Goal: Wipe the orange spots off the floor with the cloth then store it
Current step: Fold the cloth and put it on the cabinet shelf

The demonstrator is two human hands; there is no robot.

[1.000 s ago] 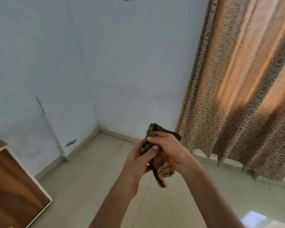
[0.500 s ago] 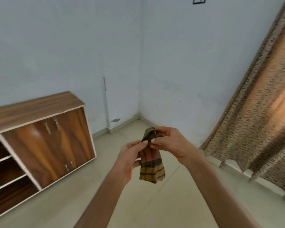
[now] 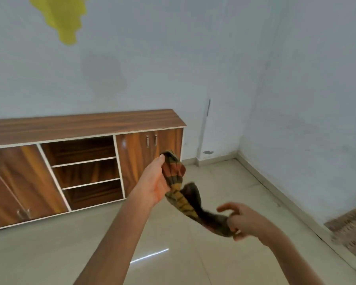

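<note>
Pale tiled floor (image 3: pixel 49 254) fronts a wooden cabinet (image 3: pixel 80 128) with bare open shelves. Both hands grip the twisted, orange-and-brown striped cloth (image 3: pixel 181 194): left hand (image 3: pixel 155 184) its upper end, right hand (image 3: pixel 245 223) its lower.

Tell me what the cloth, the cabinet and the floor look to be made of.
Cloth: soft woven fabric, striped orange, yellow and dark; it droops and twists between the left hand and right hand.
Cabinet: probably wood-grain laminate board, glossy, with pale edge strips.
Floor: polished beige tile, with visible joints and a reflected glare.

Left hand (image 3: pixel 154 182) raised, right hand (image 3: pixel 243 222) lower, both clenched
</note>
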